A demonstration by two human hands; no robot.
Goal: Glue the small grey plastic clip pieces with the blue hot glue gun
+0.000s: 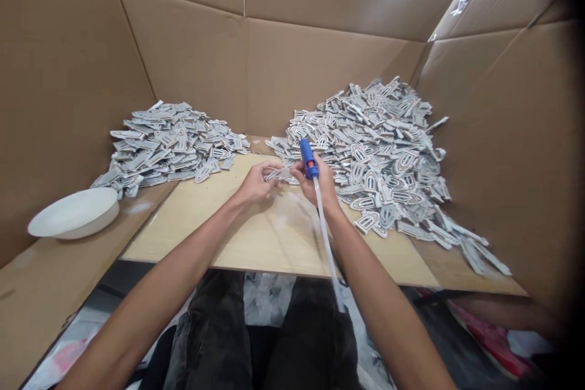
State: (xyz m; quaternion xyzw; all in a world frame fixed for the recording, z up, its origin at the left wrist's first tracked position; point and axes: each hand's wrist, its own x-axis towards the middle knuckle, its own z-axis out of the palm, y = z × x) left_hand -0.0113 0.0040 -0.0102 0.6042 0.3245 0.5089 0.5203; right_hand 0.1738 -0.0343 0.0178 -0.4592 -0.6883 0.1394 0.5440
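Note:
My left hand [260, 183] is closed on a small grey-white arched piece [284, 174], held just above the board. A blue glue gun [309, 161] is in my right hand [322, 183], with a long whitish glue stick [326, 231] trailing from its back end toward my lap. The fingertips of my right hand are at the right edge of the piece; whether they pinch it I cannot tell. The gun's nozzle is hidden from view.
Many similar arched pieces lie in a large heap [379, 152] at right and a smaller heap [173, 143] at left. A white bowl [75, 213] stands at far left. Cardboard walls [292, 67] surround the pale work board [183, 228]. My legs [210, 329] are below its front edge.

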